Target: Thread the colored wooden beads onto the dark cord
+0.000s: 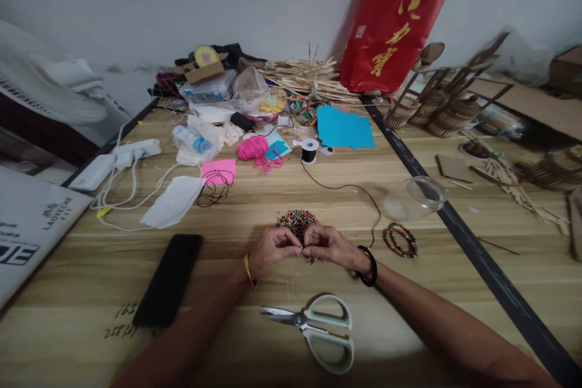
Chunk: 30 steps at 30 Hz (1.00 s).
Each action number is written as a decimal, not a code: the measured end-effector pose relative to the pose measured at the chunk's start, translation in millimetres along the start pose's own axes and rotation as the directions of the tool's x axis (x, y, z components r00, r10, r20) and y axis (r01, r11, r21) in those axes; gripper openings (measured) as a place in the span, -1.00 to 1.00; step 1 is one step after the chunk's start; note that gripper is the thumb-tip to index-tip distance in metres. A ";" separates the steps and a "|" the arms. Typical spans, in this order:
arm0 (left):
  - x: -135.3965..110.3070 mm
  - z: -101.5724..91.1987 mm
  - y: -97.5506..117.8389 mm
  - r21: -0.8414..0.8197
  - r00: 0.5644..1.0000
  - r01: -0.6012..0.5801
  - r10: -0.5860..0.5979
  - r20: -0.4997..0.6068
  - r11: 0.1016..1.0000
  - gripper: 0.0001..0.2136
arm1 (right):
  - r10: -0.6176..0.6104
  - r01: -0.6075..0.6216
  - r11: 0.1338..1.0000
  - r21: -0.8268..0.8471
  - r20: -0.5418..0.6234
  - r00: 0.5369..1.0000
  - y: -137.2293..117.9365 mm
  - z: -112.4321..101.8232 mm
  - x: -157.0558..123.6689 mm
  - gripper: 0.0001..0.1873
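My left hand [276, 247] and my right hand [331, 246] meet fingertip to fingertip in front of a pile of small multicoloured beads [297, 222]. Both are closed in a pinch. A tiny yellowish bead [301, 247] shows between the fingertips. Thin black cord [359, 186] runs from a spool [310, 151] and goes out of sight at my right wrist; its end seems to be in my right fingers, mostly hidden. Below my hands lie scissors [297, 319] with pale green handles, blades apart. A finished-looking beaded loop [400, 239] rests to the right.
A black phone [168, 280] lies at left, near a white power strip [136, 150] with cables. A clear jar [416, 197] lies on its side at right. Farther back are pink yarn [253, 147], blue paper [345, 127], wooden sticks [302, 77] and a red bag [395, 24].
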<state>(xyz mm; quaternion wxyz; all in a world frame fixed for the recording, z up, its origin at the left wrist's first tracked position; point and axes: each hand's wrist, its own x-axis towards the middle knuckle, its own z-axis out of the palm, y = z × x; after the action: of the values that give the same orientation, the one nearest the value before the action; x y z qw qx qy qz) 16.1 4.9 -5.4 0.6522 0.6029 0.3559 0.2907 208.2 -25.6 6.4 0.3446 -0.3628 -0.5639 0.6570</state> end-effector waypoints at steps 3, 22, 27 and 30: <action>-0.4 -0.6 0.6 0.027 0.999 -0.019 0.018 0.038 0.999 -0.72 | -0.035 0.035 0.999 0.007 0.002 0.999 -2.1 0.2 -0.3 -0.63; -1.7 2.5 8.3 0.201 0.964 -0.263 0.266 0.016 0.944 -0.78 | -0.091 0.091 0.996 -0.001 0.005 0.996 10.2 -2.2 -0.2 -0.63; -1.7 1.9 10.6 0.235 0.949 -0.308 0.316 0.002 0.922 -0.80 | -0.126 0.126 0.992 -0.014 -0.004 0.992 11.1 -2.0 -1.0 -0.67; -1.2 2.1 10.1 0.224 0.944 -0.322 0.331 -0.003 0.920 -0.79 | -0.143 0.143 0.990 -0.014 0.003 0.990 11.1 -1.4 -1.1 -0.68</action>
<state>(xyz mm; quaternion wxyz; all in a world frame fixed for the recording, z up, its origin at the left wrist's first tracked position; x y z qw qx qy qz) 17.7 3.8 4.8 0.5162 0.7163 0.2939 0.3661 209.5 -27.3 -4.6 0.3876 -0.3229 -0.5936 0.6270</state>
